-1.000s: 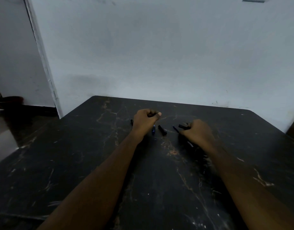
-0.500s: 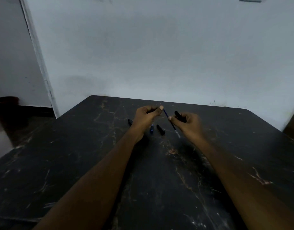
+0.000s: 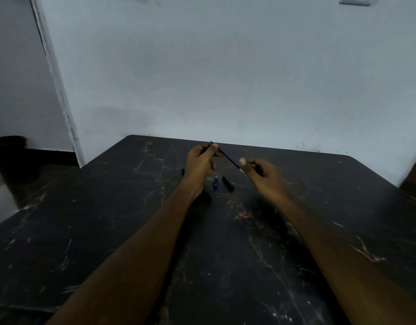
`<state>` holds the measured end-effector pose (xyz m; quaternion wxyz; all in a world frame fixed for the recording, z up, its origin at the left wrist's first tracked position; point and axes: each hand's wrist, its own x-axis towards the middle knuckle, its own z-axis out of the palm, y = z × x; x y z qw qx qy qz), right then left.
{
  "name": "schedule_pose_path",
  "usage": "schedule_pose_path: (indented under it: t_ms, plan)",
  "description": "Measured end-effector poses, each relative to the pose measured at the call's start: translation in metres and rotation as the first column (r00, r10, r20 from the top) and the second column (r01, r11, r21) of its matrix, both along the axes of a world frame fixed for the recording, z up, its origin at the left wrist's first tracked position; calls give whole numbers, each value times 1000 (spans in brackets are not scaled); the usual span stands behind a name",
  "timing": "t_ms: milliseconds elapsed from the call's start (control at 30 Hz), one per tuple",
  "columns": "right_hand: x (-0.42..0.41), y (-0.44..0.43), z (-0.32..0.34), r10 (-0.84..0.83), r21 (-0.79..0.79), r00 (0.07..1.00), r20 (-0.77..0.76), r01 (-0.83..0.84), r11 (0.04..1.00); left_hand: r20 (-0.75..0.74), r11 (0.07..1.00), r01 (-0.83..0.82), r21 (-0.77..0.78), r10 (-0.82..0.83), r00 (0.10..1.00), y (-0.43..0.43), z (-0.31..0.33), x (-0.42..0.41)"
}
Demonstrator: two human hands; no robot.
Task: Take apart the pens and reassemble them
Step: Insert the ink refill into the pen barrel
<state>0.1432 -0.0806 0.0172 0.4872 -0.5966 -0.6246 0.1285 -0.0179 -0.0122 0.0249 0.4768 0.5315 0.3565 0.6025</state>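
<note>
A thin blue pen refill (image 3: 228, 157) slants between my two hands above the black marble table (image 3: 108, 219). My left hand (image 3: 200, 161) pinches its upper end with thumb and fingers. My right hand (image 3: 261, 174) grips its lower end and also curls around a dark pen piece (image 3: 257, 169). On the table below lie a small blue pen part (image 3: 215, 182), a short black pen part (image 3: 228, 184) beside it, and a small black bit (image 3: 183, 171) left of my left wrist. Another dark piece (image 3: 205, 195) lies partly under my left forearm.
A pale wall rises right behind the table's far edge (image 3: 249, 146). A white door frame (image 3: 59, 90) stands at the left with dark floor (image 3: 14, 174) beyond. A brown object (image 3: 413, 179) sits at the right edge.
Both hands rose from the table. My right hand lifted the refill, and my left hand now pinches its upper end; the hands have moved slightly apart along it.
</note>
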Motion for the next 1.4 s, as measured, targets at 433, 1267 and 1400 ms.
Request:
schedule_pose_path:
  t_ms: [433, 1267, 1400]
  plan:
    - [13, 8, -9, -7, 59, 988, 156, -2, 998, 168, 983, -171, -72, 181, 969, 8, 1, -8]
    - [14, 8, -5, -88, 160, 988, 124, 67, 985, 112, 988, -155, -13, 155, 981, 11, -4, -2]
    - [12, 7, -3, -81, 179, 989, 125, 58, 982, 99, 990, -138, 6, 136, 986, 10, -5, 0]
